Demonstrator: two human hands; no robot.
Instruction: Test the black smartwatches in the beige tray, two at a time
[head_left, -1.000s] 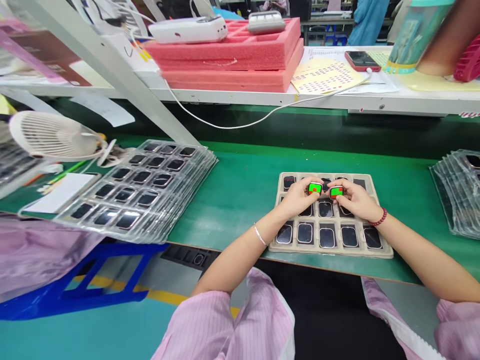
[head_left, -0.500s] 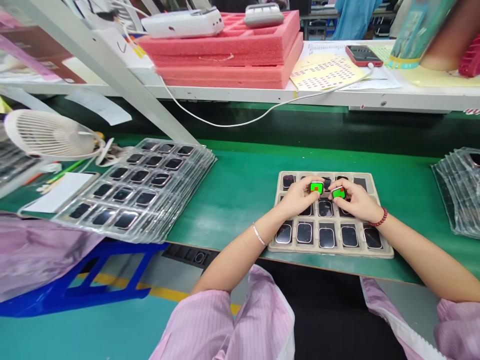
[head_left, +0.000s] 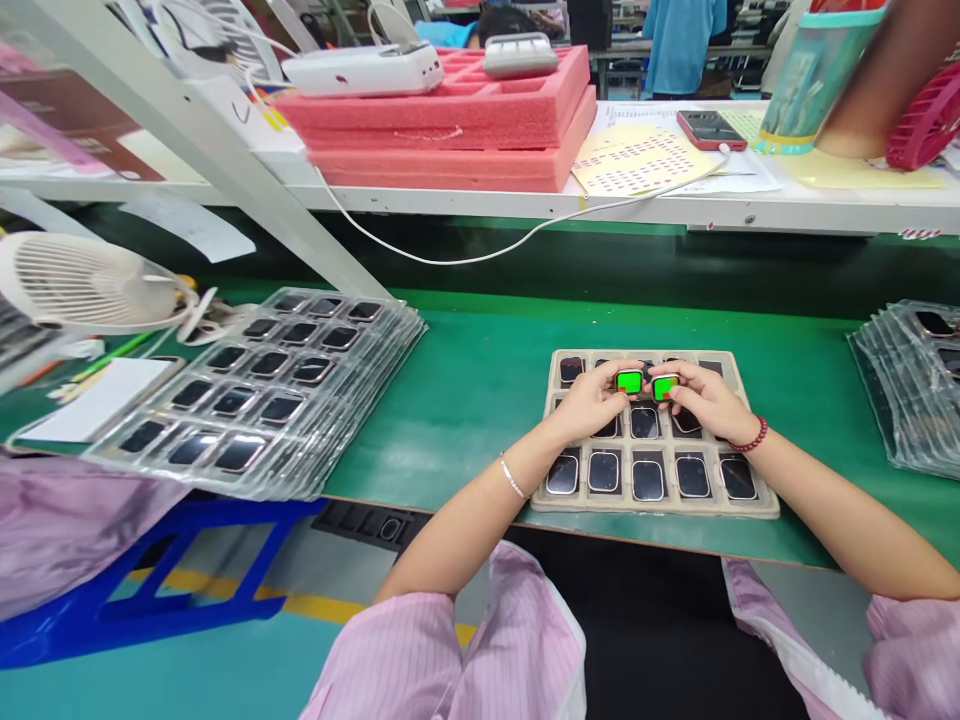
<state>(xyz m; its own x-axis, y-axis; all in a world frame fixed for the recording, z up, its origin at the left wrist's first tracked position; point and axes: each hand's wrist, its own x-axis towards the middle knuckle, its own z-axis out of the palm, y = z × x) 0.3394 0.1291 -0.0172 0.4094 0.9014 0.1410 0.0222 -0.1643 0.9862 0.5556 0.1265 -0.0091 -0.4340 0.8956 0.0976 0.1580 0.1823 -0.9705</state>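
from afar i see the left hand (head_left: 590, 402) pinching the left watch (head_left: 628, 382) and the right hand (head_left: 711, 404) pinching the right watch (head_left: 664, 388), side by side over the tray (head_left: 652, 508).

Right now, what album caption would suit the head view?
Left hand and right hand each hold a green-lit smartwatch over a beige tray of dark-screened watches on a green workbench.

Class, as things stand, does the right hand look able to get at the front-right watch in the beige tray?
Probably yes: the front-right watch lies uncovered near the right hand, though the fingers hold a lit watch, perhaps hindering a grip.
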